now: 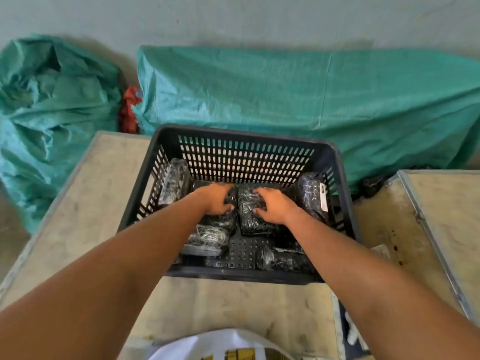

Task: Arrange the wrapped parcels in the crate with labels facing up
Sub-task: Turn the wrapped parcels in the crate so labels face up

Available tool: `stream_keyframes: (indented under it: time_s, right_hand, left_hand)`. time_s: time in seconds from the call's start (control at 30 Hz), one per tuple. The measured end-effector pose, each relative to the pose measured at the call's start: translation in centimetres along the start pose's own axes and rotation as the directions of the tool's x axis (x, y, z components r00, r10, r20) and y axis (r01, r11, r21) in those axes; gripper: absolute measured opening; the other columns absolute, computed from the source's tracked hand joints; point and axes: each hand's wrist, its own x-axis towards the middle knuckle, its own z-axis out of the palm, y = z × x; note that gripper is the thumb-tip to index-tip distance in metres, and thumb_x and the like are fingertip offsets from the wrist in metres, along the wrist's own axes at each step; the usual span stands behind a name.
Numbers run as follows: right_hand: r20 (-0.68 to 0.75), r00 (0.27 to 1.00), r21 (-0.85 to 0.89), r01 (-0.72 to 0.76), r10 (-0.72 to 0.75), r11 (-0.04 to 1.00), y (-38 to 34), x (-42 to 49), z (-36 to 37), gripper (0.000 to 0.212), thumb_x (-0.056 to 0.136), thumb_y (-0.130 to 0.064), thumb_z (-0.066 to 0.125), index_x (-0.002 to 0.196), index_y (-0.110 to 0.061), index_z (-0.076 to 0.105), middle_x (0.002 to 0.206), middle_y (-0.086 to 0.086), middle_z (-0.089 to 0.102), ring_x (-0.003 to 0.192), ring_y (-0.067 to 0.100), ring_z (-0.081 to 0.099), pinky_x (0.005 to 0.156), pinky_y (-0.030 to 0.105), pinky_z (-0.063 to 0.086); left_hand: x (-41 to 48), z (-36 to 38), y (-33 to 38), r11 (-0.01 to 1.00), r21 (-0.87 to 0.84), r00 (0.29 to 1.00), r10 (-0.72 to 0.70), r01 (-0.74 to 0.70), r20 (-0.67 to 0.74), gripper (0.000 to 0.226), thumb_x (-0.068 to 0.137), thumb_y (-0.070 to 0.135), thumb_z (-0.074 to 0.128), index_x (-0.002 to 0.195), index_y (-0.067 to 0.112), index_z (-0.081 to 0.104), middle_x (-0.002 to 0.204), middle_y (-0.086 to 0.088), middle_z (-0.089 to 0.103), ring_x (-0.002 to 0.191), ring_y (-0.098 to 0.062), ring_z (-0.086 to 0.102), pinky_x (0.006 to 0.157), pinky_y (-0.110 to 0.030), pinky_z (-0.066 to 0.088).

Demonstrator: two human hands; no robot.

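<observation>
Both hands (246, 203) resting flat on two middle parcels (250, 216), crate (249, 276) near floor bare, parcels leaning at side walls

A: Black slatted crate (166, 157) on tabletop (85, 203). Both arms inside.
B: Left hand (217, 200) flat on one wrapped parcel (223, 220), right hand (276, 206) on its neighbour (249, 216).
A: Others?
B: One leaning at 9 o'clock (175, 180); one at 3 o'clock (311, 194), white label (322, 197) sideways. Green sacks (311, 100) at 12.
</observation>
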Motion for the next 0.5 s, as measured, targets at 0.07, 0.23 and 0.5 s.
stream_keyframes:
  time_s: [0.07,0.23,0.5]
  right_hand:
    - [0.073,0.997,-0.033,-0.018,0.020,0.999,0.8,0.5,1.5,0.080,0.093,-0.037,0.072,0.160,-0.027,0.029,0.167,0.022,0.021,0.153,0.041,0.026,0.121,0.052,0.031]
    - [0.176,0.983,-0.065,-0.047,0.058,0.997,2.0,1.3,4.9,0.101,0.091,-0.038,0.071,0.164,-0.039,0.002,0.166,0.020,-0.027,0.153,0.046,-0.021,0.123,0.064,-0.003]
    - [0.198,0.972,-0.203,-0.083,0.124,0.976,1.6,0.8,5.8,0.145,0.071,-0.021,0.094,0.158,-0.046,-0.020,0.159,0.013,-0.044,0.147,0.037,-0.034,0.117,0.066,-0.004]
  left_hand:
    - [0.8,1.2,-0.2,1.000,0.009,0.994,-0.022,0.022,0.110,0.094,0.093,0.053,0.061,0.162,0.020,0.007,0.167,-0.018,0.004,0.152,-0.041,0.002,0.121,-0.058,0.015]
    - [1.5,4.9,-1.1,0.999,0.033,0.990,-0.031,0.027,0.137,0.099,0.091,0.056,0.061,0.160,0.034,-0.007,0.159,-0.012,-0.035,0.143,-0.037,-0.034,0.115,-0.063,-0.011]
    - [1.4,5.6,-1.7,0.999,-0.030,0.997,-0.032,0.035,0.073,0.098,0.090,0.053,0.064,0.160,0.038,-0.004,0.159,-0.008,-0.035,0.144,-0.034,-0.034,0.118,-0.061,-0.012]
